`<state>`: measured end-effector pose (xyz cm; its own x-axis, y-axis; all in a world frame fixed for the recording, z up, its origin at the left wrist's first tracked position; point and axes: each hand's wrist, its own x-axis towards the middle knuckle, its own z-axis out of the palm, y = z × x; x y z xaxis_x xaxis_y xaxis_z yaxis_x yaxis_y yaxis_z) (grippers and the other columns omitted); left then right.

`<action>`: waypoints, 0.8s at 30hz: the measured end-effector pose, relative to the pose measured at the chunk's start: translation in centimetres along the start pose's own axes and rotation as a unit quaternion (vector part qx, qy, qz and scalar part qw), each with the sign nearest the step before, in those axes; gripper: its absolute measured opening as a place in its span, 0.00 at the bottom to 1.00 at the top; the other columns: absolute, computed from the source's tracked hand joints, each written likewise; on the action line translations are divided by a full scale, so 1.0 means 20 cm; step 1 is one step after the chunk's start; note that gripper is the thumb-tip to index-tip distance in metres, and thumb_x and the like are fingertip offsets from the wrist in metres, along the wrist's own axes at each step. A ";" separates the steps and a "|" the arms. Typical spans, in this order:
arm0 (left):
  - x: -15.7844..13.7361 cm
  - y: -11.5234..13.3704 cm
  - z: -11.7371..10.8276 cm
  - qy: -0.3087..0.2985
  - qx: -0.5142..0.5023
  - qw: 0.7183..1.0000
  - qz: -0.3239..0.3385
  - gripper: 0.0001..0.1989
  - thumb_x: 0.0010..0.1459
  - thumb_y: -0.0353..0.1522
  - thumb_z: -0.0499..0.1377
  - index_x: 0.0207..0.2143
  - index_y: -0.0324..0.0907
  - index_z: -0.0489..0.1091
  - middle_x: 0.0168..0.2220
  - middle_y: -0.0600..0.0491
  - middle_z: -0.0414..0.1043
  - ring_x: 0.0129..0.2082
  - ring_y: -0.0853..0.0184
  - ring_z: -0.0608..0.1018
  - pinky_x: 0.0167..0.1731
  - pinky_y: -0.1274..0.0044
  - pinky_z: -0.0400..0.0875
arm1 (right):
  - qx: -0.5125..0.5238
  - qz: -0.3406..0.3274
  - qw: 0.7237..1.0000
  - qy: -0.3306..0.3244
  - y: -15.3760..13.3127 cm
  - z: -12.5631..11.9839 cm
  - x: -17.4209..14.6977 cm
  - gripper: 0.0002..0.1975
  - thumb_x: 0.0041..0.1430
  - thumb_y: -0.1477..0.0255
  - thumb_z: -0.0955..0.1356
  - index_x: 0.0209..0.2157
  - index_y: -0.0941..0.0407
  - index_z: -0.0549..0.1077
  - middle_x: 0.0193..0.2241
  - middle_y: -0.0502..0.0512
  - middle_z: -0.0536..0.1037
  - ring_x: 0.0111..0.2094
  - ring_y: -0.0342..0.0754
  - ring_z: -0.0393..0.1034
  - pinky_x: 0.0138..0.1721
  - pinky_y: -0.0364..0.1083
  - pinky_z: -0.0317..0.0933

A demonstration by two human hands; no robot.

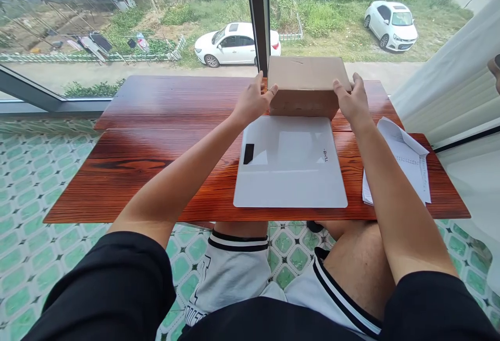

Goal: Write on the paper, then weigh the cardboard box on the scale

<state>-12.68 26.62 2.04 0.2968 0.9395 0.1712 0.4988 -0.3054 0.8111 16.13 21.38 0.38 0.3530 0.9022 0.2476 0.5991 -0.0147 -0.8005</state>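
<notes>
I see both arms stretched out over a reddish-brown wooden table set against a window. My left hand is pressed against the left end of a plain brown cardboard box, thumb hooked on its near left corner. My right hand clasps the box's right end, fingers curled over the top edge and the thumb on the near face. The box is held between the two hands, at the far middle of the table, close to the dark window post; I cannot tell whether its bottom rests on the wood or sits just above it.

Just nearer than the box lies a flat white board with a small black rectangle on its left part. To the right of it, under my right forearm, lies a sheet of folded white paper. A white curtain hangs at far right. Outside, two white cars stand on the grass.
</notes>
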 end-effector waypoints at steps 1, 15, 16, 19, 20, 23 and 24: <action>-0.01 0.00 -0.01 0.018 0.017 1.000 0.012 0.33 0.61 0.45 0.57 0.64 0.40 0.60 0.57 0.40 0.71 0.59 0.51 0.72 0.63 0.55 0.62 | -0.012 -0.011 1.000 0.027 -0.02 -0.01 -0.02 0.36 0.64 0.48 0.64 0.65 0.53 0.56 0.63 0.65 0.62 0.65 0.62 0.58 0.62 0.64 0.57; -0.70 0.67 0.01 -0.045 0.225 0.811 0.538 0.23 0.69 0.33 0.45 0.64 0.50 0.59 0.62 0.56 0.68 0.66 0.66 0.65 0.65 0.70 0.64 | 0.015 -0.275 0.961 -0.019 -0.69 0.04 -0.51 0.15 0.73 0.62 0.58 0.38 0.50 0.73 0.39 0.54 0.78 0.42 0.49 0.72 0.43 0.50 0.64; -0.73 0.65 0.05 -0.044 0.226 0.785 0.575 0.22 0.68 0.32 0.48 0.63 0.49 0.60 0.60 0.54 0.70 0.64 0.66 0.68 0.64 0.70 0.65 | 0.026 -0.281 0.958 -0.050 -0.69 0.06 -0.55 0.17 0.73 0.60 0.58 0.37 0.51 0.73 0.38 0.54 0.78 0.40 0.49 0.72 0.42 0.50 0.63; -0.78 0.59 0.15 -0.034 0.243 0.719 0.650 0.17 0.67 0.33 0.52 0.57 0.46 0.67 0.53 0.51 0.75 0.54 0.65 0.75 0.56 0.69 0.71 | 0.033 -0.288 0.950 -0.117 -0.69 0.12 -0.68 0.24 0.74 0.57 0.56 0.33 0.55 0.72 0.35 0.55 0.77 0.38 0.48 0.70 0.42 0.49 0.61; -0.80 0.57 0.18 -0.032 0.246 0.707 0.662 0.16 0.67 0.33 0.52 0.55 0.45 0.68 0.50 0.51 0.76 0.50 0.66 0.77 0.53 0.69 0.72 | 0.029 -0.283 0.949 -0.135 -0.68 0.13 -0.72 0.25 0.74 0.57 0.55 0.32 0.55 0.71 0.33 0.55 0.76 0.37 0.48 0.69 0.41 0.49 0.60; -0.84 0.52 0.23 -0.043 0.251 0.692 0.675 0.15 0.67 0.34 0.52 0.54 0.44 0.69 0.49 0.51 0.76 0.46 0.67 0.77 0.50 0.71 0.72 | -0.006 -0.258 0.955 -0.146 -0.62 0.17 -0.81 0.24 0.74 0.58 0.54 0.26 0.55 0.64 0.26 0.54 0.71 0.31 0.47 0.63 0.37 0.49 0.55; -0.86 0.50 0.25 -0.049 0.256 0.688 0.677 0.16 0.67 0.34 0.52 0.55 0.45 0.68 0.50 0.51 0.76 0.47 0.68 0.77 0.51 0.71 0.71 | -0.021 -0.248 0.958 -0.140 -0.60 0.17 -0.83 0.24 0.74 0.59 0.54 0.25 0.55 0.60 0.24 0.53 0.68 0.29 0.47 0.60 0.35 0.49 0.53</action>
<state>-8.69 6.67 4.47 0.8123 -0.2680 0.5180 -0.0752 -0.9289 -0.3626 0.62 8.00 3.93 -0.1859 0.8832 0.4307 0.6741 0.4335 -0.5980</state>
